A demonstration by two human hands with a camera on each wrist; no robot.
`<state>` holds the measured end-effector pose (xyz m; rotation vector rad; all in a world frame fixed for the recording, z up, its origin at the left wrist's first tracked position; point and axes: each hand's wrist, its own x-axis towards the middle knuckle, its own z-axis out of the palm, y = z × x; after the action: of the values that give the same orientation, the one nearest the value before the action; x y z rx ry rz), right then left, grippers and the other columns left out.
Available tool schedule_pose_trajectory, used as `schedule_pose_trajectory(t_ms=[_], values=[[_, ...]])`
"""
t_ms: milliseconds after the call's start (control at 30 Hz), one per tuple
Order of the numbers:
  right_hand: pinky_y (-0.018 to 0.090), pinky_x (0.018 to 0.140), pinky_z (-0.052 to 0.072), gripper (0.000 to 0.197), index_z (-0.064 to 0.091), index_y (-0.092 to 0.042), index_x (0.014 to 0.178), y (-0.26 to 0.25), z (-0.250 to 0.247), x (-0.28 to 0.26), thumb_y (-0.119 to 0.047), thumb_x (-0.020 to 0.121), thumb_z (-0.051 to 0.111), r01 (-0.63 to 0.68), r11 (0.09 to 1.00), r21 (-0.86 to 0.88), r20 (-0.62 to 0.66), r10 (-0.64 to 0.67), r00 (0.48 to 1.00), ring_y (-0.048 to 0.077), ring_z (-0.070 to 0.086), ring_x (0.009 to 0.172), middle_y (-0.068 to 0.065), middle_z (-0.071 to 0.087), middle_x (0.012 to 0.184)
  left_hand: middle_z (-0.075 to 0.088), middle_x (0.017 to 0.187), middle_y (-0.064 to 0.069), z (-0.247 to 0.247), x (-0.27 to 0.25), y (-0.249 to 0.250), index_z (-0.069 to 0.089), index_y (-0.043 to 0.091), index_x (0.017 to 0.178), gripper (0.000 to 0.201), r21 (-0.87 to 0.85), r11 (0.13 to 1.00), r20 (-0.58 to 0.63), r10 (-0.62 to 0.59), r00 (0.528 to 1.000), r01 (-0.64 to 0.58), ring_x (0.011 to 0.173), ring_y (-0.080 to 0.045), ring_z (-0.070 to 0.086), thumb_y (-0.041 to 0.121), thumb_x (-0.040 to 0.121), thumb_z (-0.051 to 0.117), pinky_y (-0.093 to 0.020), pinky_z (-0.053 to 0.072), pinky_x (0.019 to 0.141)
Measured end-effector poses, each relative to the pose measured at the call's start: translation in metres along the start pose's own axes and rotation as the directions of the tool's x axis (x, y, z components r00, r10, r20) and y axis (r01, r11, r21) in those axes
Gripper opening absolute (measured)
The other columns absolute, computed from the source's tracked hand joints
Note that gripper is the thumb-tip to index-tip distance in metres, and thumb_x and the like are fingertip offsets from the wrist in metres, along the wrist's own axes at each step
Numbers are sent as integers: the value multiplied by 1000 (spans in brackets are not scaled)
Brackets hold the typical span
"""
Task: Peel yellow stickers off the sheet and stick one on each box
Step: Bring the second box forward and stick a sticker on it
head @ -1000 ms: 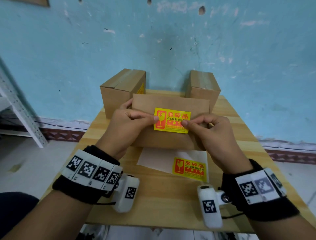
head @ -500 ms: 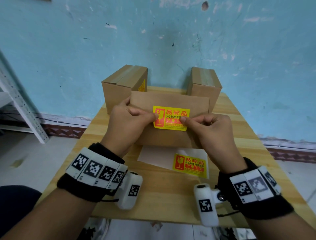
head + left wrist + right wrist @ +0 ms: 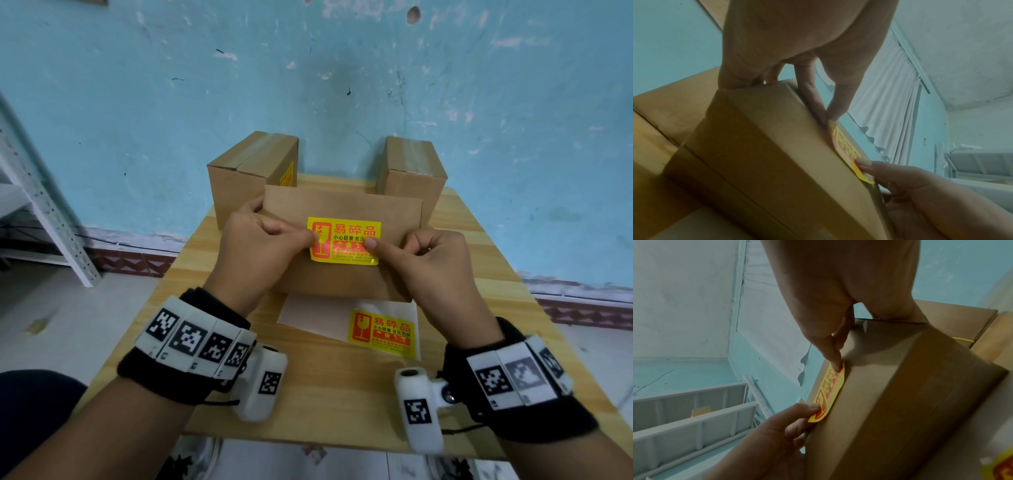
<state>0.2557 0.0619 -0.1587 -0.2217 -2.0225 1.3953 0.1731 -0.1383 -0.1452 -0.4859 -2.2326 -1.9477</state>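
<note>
A yellow sticker (image 3: 346, 240) with red print lies on the upturned face of the near cardboard box (image 3: 342, 205), which is tilted toward me above the table. My left hand (image 3: 260, 246) grips the box's left end, fingers behind the edge, thumb pressing the sticker's left end (image 3: 835, 129). My right hand (image 3: 428, 263) holds the right end, its thumb pressing the sticker's right half (image 3: 836, 369). The sticker's lower edge looks slightly lifted. The white backing sheet (image 3: 308, 315) lies under the box and carries one more yellow sticker (image 3: 382, 334).
Two more cardboard boxes stand at the back of the wooden table (image 3: 325, 394). The left one (image 3: 246, 178) has a yellow sticker (image 3: 287, 176) on its right side; the right one (image 3: 411, 171) shows none. A white metal rack (image 3: 41, 212) stands left; the blue wall is close behind.
My right thumb has slid leftward from the sticker's lower right corner onto its right half. Both hands still hold the tilted box; the left thumb stays at the left end.
</note>
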Motion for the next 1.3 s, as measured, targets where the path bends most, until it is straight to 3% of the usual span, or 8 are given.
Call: schedule_pose_trajectory(t_ms=[133,233,367,533,733,967,1067,1300], values=[[26,59,32,57,37,0,48,2,1,3,-17,81,81,-4,1000,13,45,4,999,17,35,53,7,35,49,48,39,12,-9,3,1,46,11,40,50,71,997,18,9,1000,-10,105,-3,60,18,64,91,-32,33,113],[25,57,32,53,38,-4,50,-1,-3,5,-16,85,76,69,995,-68,127,-60,990,14,34,52,11,34,50,65,67,4,-17,3,1,58,12,48,37,190,980,146,25,989,-53,109,15,44,19,64,91,-33,31,113],[25,61,36,50,41,-9,51,-5,-13,10,-17,84,78,178,963,-204,269,-120,956,11,42,58,9,43,54,66,89,7,-21,2,5,63,22,56,30,333,934,301,21,953,-126,137,-5,24,26,64,91,-13,17,95],[25,55,35,50,38,-17,53,-5,-14,11,-7,83,76,180,964,-197,295,-117,948,6,35,52,-2,37,53,60,103,6,-24,7,1,60,22,56,31,302,945,286,34,958,-124,135,-10,33,22,66,90,-20,29,90],[18,45,33,53,43,-16,51,-2,-2,5,-30,66,91,84,983,-163,189,-52,981,10,37,45,-3,43,46,54,82,12,-22,9,-3,60,9,58,33,166,971,204,135,970,-170,69,7,49,10,60,92,-8,35,56],[26,50,35,50,44,-14,51,-2,-5,4,-26,73,87,76,980,-185,218,-35,975,17,42,49,5,47,49,48,62,7,-10,8,3,45,18,55,56,379,885,113,246,963,-270,66,-1,41,47,51,92,-25,34,61],[28,53,38,49,43,-16,49,-6,-6,3,-20,78,83,109,967,-229,258,-47,965,21,49,50,0,47,48,49,63,10,-14,5,5,46,19,54,51,373,876,148,269,952,-306,76,-4,49,37,55,93,-38,44,82],[34,56,43,50,42,-17,48,-7,-10,9,-16,80,81,105,971,-213,273,-44,961,31,53,52,17,49,49,52,92,7,-32,18,-7,46,25,62,49,283,929,274,161,948,-240,86,-16,52,23,56,95,-29,39,64]])
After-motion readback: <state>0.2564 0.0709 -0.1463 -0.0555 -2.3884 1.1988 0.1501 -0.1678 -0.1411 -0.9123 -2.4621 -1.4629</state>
